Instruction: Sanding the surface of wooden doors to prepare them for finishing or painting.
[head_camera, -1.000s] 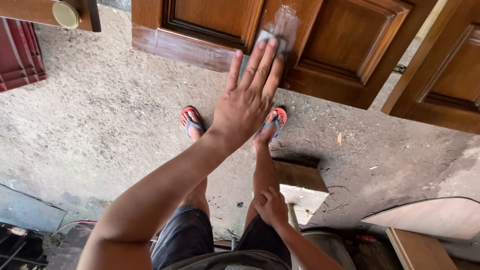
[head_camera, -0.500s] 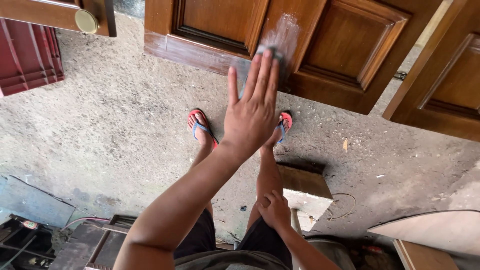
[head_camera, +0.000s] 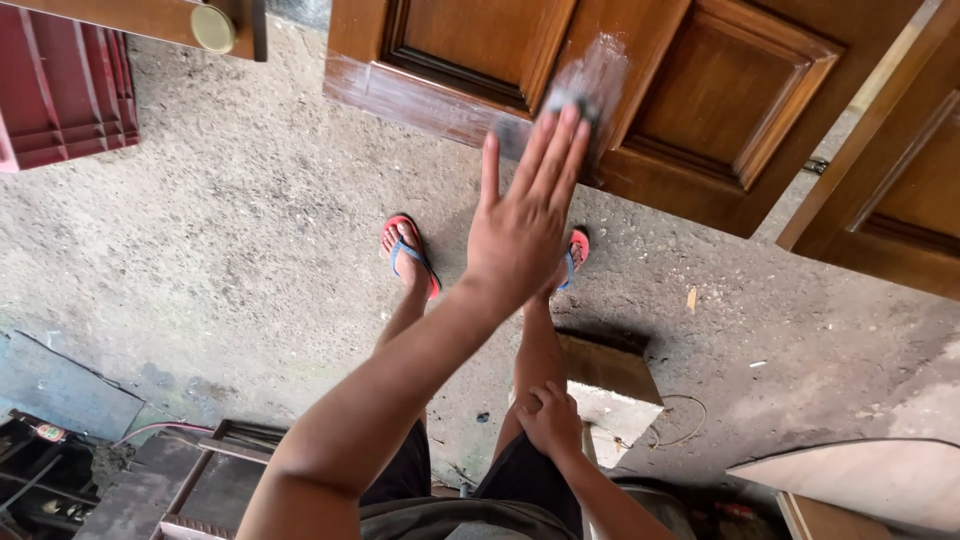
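- Your left hand (head_camera: 522, 225) is flat, fingers stretched out, pressing a small grey sanding pad (head_camera: 574, 104) against the wooden door (head_camera: 690, 90); it grips nothing, it only pins the pad to the wood.
- Sanding looks underway: a pale dusty patch (head_camera: 598, 70) surrounds the pad on the door's centre upright.
- The next stroke calls for even pressure along the grain.
- Your right hand (head_camera: 548, 420) rests loosely curled on your right knee, holding nothing.
- Below lies a rough concrete floor (head_camera: 230, 240); your feet wear red sandals (head_camera: 408, 256).
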